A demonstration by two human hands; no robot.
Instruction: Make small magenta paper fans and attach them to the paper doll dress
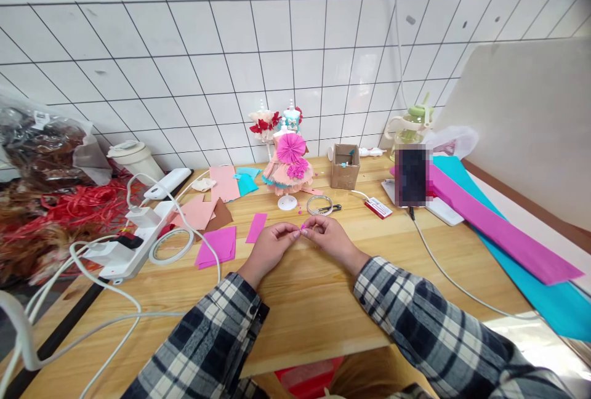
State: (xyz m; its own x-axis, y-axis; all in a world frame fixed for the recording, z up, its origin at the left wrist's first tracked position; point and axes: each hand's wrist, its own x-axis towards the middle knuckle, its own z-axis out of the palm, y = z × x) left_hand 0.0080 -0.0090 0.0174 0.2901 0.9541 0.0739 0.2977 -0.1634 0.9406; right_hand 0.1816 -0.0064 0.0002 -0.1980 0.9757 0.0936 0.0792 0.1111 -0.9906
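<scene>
My left hand (277, 243) and my right hand (329, 239) meet fingertip to fingertip above the middle of the table. Pinched between them is a tiny piece of magenta paper (303, 226), mostly hidden by the fingers. Just beyond stands a small dress form in a pink layered paper dress (285, 171) with magenta pleated rosettes, on a round white base. Two more dressed forms are behind it. A magenta paper strip (257, 228) lies left of my left hand, and a stack of magenta paper squares (216, 247) farther left. Near my right fingers rest a roll of clear tape (319, 204) and small black-handled snips (335, 208).
A power strip (138, 245) with looping white cables fills the left side. Pink and blue paper sheets (225, 183) lie at the back left. A small cardboard box (345, 168), a blurred-out phone (412, 177) and long magenta paper (503, 226) occupy the right.
</scene>
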